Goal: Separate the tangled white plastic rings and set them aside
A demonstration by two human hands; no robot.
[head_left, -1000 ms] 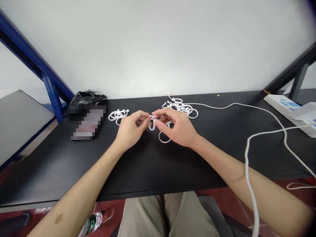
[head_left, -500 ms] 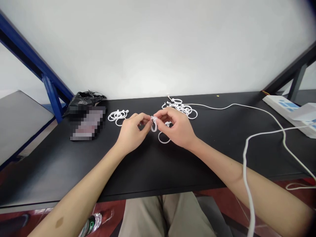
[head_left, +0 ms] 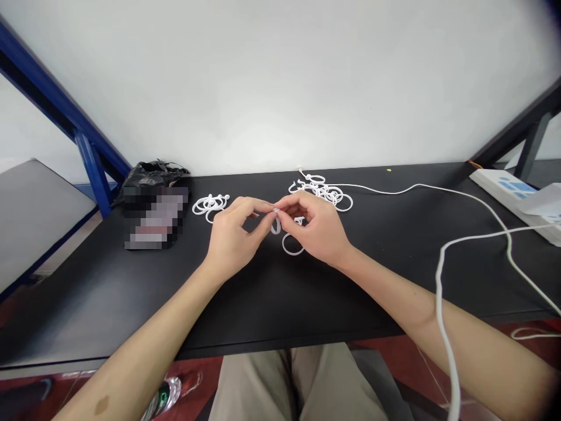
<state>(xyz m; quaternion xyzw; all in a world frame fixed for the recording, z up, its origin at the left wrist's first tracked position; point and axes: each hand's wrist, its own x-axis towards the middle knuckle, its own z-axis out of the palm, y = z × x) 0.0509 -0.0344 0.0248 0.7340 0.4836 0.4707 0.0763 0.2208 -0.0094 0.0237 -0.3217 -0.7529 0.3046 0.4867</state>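
Observation:
Both hands meet over the middle of the black table (head_left: 272, 292). My left hand (head_left: 232, 237) and my right hand (head_left: 313, 228) pinch the same small white plastic ring (head_left: 275, 225) between thumbs and forefingers, held just above the tabletop. A second white ring (head_left: 291, 247) lies flat on the table under my right hand. A heap of white rings (head_left: 322, 192) sits just beyond my right hand. A smaller cluster of white rings (head_left: 210, 204) lies to the left of my left hand.
A black plastic bag (head_left: 153, 202) rests at the back left. A white cable (head_left: 438, 257) runs across the right side and hangs off the front edge. A white power strip (head_left: 508, 188) lies at the far right. A bottle (head_left: 164, 394) stands on the floor.
My fingertips have closed tighter together on the ring, which now shows less between them. The hands have stayed in the same place.

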